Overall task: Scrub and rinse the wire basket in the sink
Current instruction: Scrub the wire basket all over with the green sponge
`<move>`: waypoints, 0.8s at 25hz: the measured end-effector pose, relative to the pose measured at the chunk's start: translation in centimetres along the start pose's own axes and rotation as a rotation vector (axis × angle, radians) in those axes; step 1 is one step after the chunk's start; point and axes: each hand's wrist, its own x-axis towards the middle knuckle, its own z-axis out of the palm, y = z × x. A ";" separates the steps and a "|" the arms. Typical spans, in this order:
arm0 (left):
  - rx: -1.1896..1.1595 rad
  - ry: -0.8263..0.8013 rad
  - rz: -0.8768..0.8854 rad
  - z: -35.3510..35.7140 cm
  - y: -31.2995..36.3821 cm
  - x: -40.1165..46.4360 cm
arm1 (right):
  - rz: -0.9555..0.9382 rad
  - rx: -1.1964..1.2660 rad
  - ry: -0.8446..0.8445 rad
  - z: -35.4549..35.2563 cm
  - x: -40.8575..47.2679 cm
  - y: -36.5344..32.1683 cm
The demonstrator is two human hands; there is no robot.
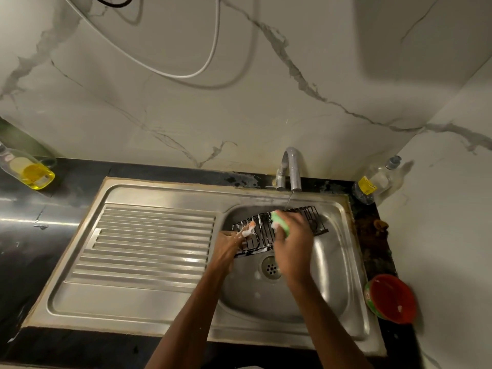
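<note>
My left hand (234,239) grips the near-left end of the black wire basket (279,227), fingers curled through its bars and flecked with white foam. My right hand (290,242) is clamped on a soft green sponge (279,222), pressing it onto the bars just right of my left hand. The basket is long and narrow, made of thin parallel wires with a looped rim. Its long axis runs from my left hand away to the right and slightly back, and it sits tilted inside the bowl of the stainless steel sink (332,275). Both forearms reach in from below, the right one crossing over the round perforated drain (270,267). Beyond my right hand a curved chrome tap (290,166) drops a thin stream of water at the basket's far edge. Left of my left hand lies the ribbed steel draining board (149,241). Well to the right of my right hand stands a red round tub (391,298) on the dark counter.
</note>
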 end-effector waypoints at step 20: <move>0.001 -0.037 0.045 -0.6 -1.0 0.0 | 0.028 0.035 0.001 -2.3 -2.0 3.1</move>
